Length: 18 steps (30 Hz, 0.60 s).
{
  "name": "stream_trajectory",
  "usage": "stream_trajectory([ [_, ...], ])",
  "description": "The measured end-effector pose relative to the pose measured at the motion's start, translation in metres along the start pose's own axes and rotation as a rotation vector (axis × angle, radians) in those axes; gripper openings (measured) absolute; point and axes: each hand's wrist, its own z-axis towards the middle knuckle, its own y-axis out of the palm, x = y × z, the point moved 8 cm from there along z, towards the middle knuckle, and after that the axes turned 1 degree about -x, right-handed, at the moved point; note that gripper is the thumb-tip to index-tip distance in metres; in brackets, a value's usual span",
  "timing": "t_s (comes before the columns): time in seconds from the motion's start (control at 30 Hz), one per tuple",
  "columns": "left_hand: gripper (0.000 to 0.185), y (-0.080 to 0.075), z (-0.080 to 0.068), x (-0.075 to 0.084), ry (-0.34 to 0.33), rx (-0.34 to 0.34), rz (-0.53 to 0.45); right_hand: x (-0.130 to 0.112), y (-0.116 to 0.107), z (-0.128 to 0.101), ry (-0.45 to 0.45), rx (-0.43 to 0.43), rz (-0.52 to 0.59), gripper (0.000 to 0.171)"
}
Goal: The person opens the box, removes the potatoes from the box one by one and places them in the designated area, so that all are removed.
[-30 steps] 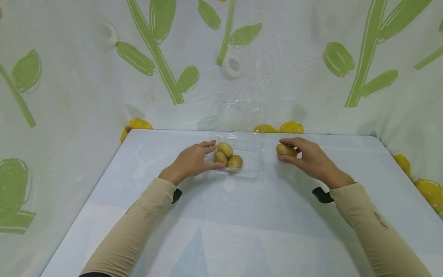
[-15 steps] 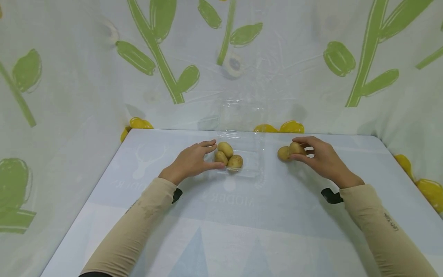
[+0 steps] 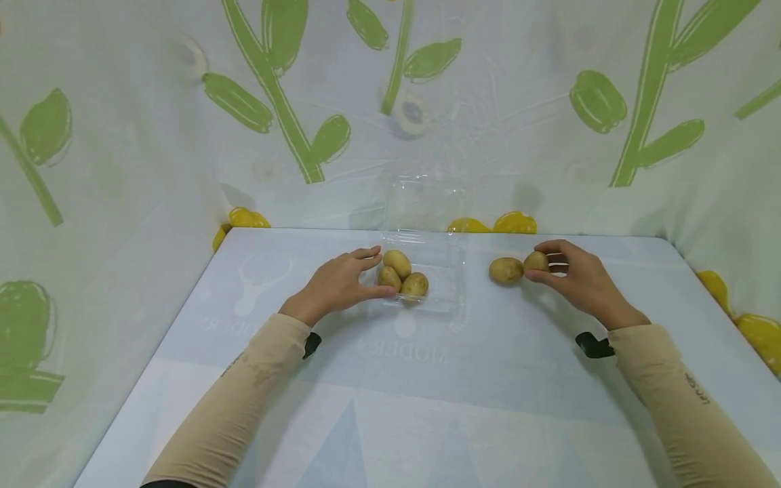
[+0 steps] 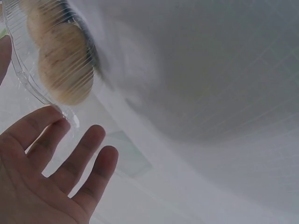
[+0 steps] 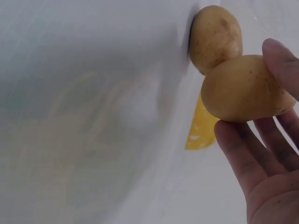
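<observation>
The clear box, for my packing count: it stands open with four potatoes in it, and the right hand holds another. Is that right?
The count is off: the head view shows three potatoes in the clear box, not four. It does stand open, and the right hand holds another potato.

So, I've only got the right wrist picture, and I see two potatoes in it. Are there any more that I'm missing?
Observer: Yes, the head view shows three more potatoes inside a clear plastic container.
Visitor: Oh! Is it closed up?
Observer: No, its see-through lid is raised at the back.
Visitor: And is anyone steadying it?
Observer: It looks that way: the person's left grip is spread at its left side.
</observation>
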Motion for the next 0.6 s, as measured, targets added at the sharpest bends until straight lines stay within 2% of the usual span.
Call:
stream_trajectory([
  [0.17, 0.09, 0.0, 0.0, 0.0, -0.007, -0.002, -0.005, 0.007, -0.004, -0.001, 0.038, -0.013, 0.027, 0.065],
  [0.4, 0.09, 0.0, 0.0, 0.001, -0.004, -0.004, 0.001, 0.01, -0.007, -0.001, 0.009, -0.01, 0.017, 0.057],
  [0.6, 0.09, 0.0, -0.001, 0.001, -0.002, -0.004, -0.002, 0.017, -0.007, -0.001, 0.06, -0.028, 0.007, 0.059],
])
